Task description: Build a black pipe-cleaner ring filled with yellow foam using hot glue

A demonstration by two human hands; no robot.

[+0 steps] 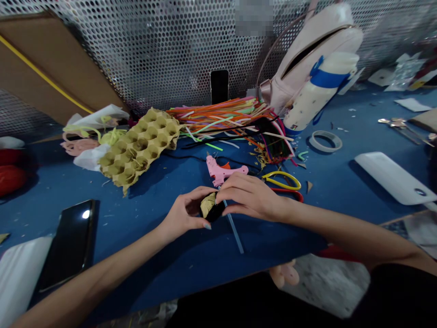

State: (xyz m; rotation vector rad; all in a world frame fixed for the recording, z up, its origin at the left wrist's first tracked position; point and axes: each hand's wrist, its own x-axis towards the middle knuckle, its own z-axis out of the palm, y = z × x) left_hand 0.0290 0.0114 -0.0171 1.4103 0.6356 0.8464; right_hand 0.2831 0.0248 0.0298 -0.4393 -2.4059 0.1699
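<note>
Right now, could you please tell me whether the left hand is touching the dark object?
Touching: the head view shows the left hand holding the dark object.

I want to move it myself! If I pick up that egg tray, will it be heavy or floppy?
The moulded pulp egg tray is probably light for its size. Its thin-looking cups may dent if squeezed hard, so gentle hands are best. Its long, flat shape makes rolling unlikely; pushed along the blue tabletop, it would probably slide.

Place: craft workshop bench
Tabletop: blue (102, 223), littered with scraps and shavings
Tool: pink hot glue gun (220, 169)
Materials: bundle of coloured plastic strips (218, 114), cardboard egg tray (138, 146), tape roll (325, 141)
Backdrop: perforated metal sheet (153, 54)
</note>
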